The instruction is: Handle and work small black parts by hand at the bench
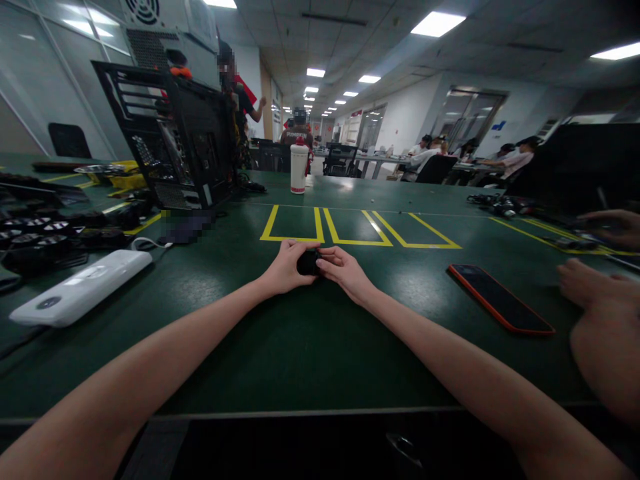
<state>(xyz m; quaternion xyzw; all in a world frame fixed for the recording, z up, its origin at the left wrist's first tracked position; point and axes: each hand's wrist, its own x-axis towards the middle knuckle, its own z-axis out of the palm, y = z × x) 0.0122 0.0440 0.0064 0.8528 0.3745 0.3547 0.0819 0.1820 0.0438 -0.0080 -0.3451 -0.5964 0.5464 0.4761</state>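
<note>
A small black rounded object sits between my two hands, just above or on the green table; its kind I cannot make out. My left hand wraps it from the left, with thumb below and fingers over the top. From the right, the fingertips of my right hand press against its side. Both hands are closed on it, so much of its surface is hidden. Just beyond my fingers lie yellow tape outlines on the tabletop.
On the left are a white power strip, black fans and an open computer case. A white cup stands ahead. To the right lie an orange-edged phone and another person's hands. Several people sit farther back.
</note>
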